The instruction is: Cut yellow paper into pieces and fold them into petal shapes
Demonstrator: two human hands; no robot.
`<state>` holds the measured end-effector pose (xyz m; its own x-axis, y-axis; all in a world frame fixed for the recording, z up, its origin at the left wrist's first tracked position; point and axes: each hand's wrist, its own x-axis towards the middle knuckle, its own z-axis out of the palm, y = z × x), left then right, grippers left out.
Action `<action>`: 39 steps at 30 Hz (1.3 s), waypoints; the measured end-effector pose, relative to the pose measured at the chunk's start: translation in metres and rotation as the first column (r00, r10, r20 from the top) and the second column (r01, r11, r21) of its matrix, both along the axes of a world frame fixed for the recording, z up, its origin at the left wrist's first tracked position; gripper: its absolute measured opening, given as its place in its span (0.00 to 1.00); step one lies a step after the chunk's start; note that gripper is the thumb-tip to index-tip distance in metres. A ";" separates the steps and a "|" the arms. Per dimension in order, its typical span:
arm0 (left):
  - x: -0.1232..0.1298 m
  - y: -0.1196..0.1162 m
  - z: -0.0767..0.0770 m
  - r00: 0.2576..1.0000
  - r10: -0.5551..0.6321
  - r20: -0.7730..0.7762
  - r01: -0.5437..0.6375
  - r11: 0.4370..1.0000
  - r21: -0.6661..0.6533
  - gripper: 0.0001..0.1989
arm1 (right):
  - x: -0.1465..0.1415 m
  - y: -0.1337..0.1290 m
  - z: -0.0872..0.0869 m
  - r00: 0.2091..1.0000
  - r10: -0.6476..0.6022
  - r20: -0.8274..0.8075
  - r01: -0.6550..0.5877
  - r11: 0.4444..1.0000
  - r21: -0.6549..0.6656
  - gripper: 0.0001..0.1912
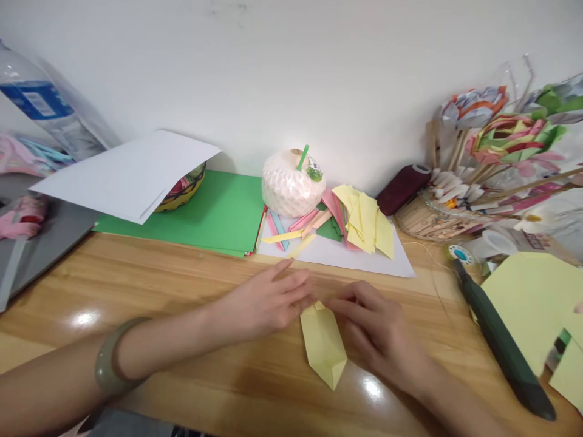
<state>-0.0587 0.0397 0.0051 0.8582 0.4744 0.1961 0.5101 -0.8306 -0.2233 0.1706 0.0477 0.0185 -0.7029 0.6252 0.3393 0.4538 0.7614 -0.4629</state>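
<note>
A small yellow paper [323, 341] lies on the wooden table, with folded corners at its near end and a small fold at its far end. My left hand [273, 300] pinches the far left corner of this paper, its index finger raised. At the far right corner, the fingertips of my right hand [380, 331] close on the same fold. Just beyond my hands, yellow paper strips [364, 220] and pink and green pieces lie on a white sheet [385, 262].
A netted white fruit [294, 184] with a green straw stands by the wall. Green sheets [228, 209] and a white paper stack [136, 173] are at left. To the right are a dark green pen-like tool [505, 343], larger yellow sheets [537, 297], a thread spool [404, 188] and a basket [423, 215] of paper flowers.
</note>
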 end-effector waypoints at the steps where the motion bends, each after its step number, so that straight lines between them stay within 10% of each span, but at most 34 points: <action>1: 0.000 0.000 0.000 1.000 0.000 0.003 0.000 1.000 -0.003 0.17 | -0.001 0.000 -0.001 0.999 0.016 0.043 -0.016 1.000 0.007 0.17; 14: -0.003 0.002 0.002 0.998 0.023 0.061 -0.019 0.998 -0.058 0.14 | 0.017 0.012 0.024 0.924 0.188 0.332 -0.126 0.972 -0.199 0.17; 23: -0.003 0.000 -0.003 0.987 0.054 0.152 -0.073 0.990 0.123 0.10 | 0.015 -0.001 0.032 0.944 0.071 0.321 0.022 0.960 -0.278 0.08; 30: -0.006 0.000 -0.001 0.958 0.004 0.286 -0.064 0.978 0.199 0.08 | 0.011 0.006 0.017 0.931 0.012 0.364 0.003 0.999 -0.042 0.03; 39: -0.001 0.004 -0.006 0.928 0.031 0.370 -0.023 0.999 -0.026 0.10 | 0.015 0.008 0.003 0.957 0.006 0.290 -0.030 0.997 0.077 0.12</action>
